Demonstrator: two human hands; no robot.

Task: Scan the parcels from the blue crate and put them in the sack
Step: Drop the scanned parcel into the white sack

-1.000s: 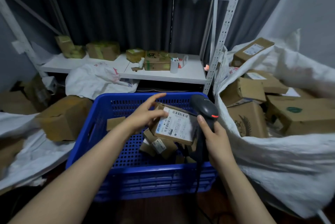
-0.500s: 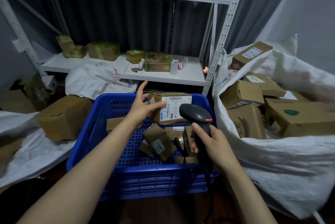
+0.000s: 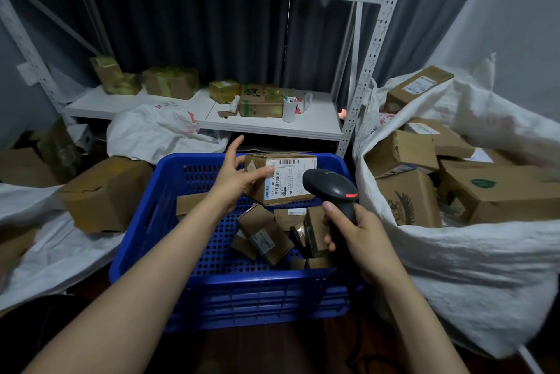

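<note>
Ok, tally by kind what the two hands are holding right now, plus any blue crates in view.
Parcels: 1, the labelled parcel in the left hand
Scanners: 1, the black scanner in the right hand
Crates: 1, the blue crate
Total: 3

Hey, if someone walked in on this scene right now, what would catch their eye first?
The blue crate in the middle, with the left hand holding a labelled parcel above it and the right hand gripping a black scanner next to that parcel. At the right, a white sack bulges with cardboard boxes.
</note>
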